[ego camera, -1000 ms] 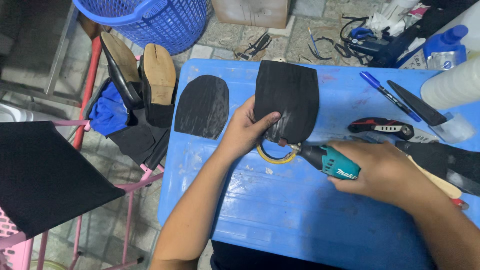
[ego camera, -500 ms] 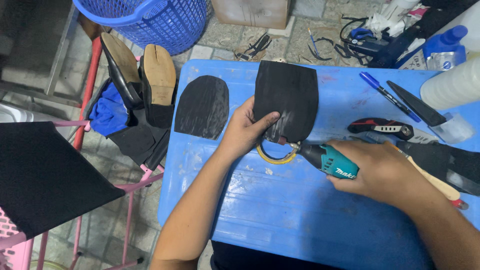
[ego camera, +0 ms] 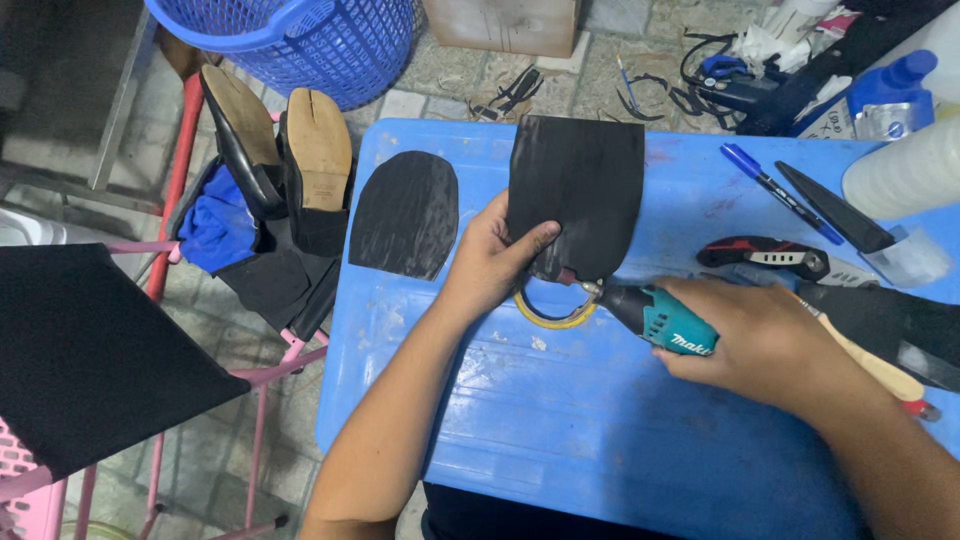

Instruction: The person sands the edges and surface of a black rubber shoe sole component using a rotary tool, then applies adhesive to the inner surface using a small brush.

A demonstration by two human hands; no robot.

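Observation:
My left hand [ego camera: 492, 262] grips the lower left edge of a black rubber sole sheet [ego camera: 580, 190], holding it down over a yellow tape ring [ego camera: 552, 312] on the blue table [ego camera: 560, 420]. My right hand [ego camera: 765, 340] is closed around a teal rotary grinder [ego camera: 655, 316], whose tip touches the sheet's bottom edge. A second black half-sole piece [ego camera: 403, 214] lies flat just left of my left hand.
A red-and-black utility knife [ego camera: 765, 256], a blue pen [ego camera: 778, 192], a black wedge [ego camera: 835, 206] and a white roll [ego camera: 905, 165] lie at the table's right. A pair of shoes [ego camera: 285, 160] rests soles-up on a pink-framed stool at left. A blue basket [ego camera: 300, 40] stands behind.

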